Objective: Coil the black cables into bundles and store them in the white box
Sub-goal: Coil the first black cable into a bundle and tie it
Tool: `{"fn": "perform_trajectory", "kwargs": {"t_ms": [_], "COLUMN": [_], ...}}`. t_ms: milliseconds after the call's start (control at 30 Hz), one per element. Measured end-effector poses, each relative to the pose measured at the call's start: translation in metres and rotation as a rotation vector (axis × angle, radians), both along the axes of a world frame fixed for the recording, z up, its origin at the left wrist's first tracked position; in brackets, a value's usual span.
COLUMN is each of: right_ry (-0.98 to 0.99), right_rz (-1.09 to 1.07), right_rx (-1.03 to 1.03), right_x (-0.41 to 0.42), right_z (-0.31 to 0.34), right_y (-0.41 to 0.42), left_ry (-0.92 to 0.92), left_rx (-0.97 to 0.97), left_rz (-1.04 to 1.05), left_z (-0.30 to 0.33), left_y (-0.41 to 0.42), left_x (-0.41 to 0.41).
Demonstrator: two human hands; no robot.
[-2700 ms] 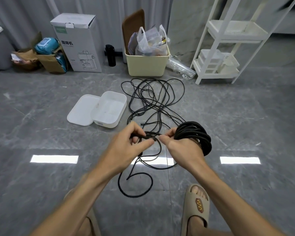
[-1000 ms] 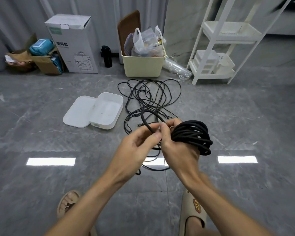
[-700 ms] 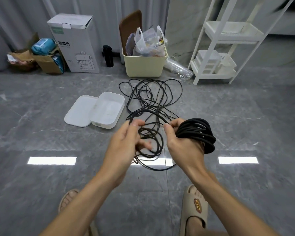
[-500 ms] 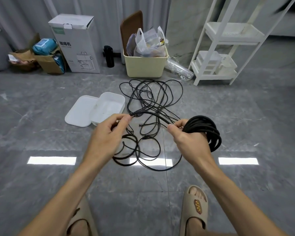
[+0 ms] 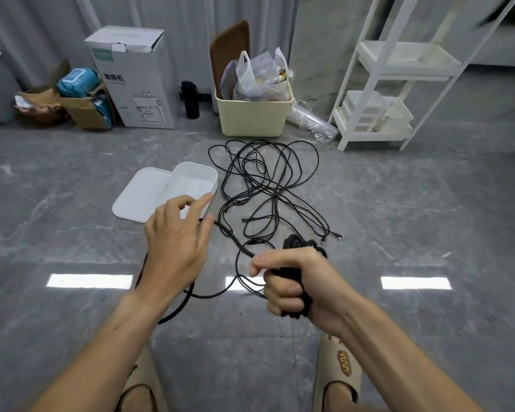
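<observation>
Right hand (image 5: 298, 285) fisted tight around a coiled bundle of black cable (image 5: 295, 245), loops sticking out above and below the fist. Left hand (image 5: 176, 242) spread, fingers fairly straight; a free black cable strand (image 5: 235, 237) runs out from under it toward the right fist, whether the left actually grips it cannot be told. Loose tangle of thin black cables (image 5: 265, 185) lies on the grey marble-pattern floor (image 5: 428, 218) just ahead of the hands. Open white plastic box (image 5: 195, 181) sits on the floor just left of the tangle, its flat white lid (image 5: 137, 197) alongside. 2 beige slippers at bottom, right one (image 5: 339, 370) with a small motif.
</observation>
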State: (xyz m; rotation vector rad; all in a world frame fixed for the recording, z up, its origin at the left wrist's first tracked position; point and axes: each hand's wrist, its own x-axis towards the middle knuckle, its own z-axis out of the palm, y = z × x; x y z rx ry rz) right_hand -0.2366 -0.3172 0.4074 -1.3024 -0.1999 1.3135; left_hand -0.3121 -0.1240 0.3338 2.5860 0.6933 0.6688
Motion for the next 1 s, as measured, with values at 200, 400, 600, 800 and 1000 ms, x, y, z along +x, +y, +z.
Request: {"fn": "perform_trajectory", "kwargs": {"t_ms": [200,400,600,800,1000], "right_ry": [0.244,0.223,0.486,0.552,0.51], "right_rz": [-0.082,-0.082,-0.002,0.218,0.117], "right_rx": [0.22,0.344,0.526,0.688,0.715], "right_x": [-0.009,-0.003,0.0,-0.002,0.006], "right_z": [0.002,-0.001,-0.014,-0.013,-0.006], "right_y": [0.005,-0.001,-0.003,0.0,-0.004], "left_ry": [-0.188,-0.16,-0.195,-0.132,-0.064], "left_rx": [0.186,-0.439,-0.838,-1.167,-1.442], "left_rz": [-0.286,-0.466,-0.338,-0.36,-0.401], "left_z": [-0.008,0.004,0.011,0.024,0.028], "left_y": [-0.027,-0.052,-0.062,-0.071,-0.078], "left_x": [0.002,-0.003,0.006,0.01,0.009]}}
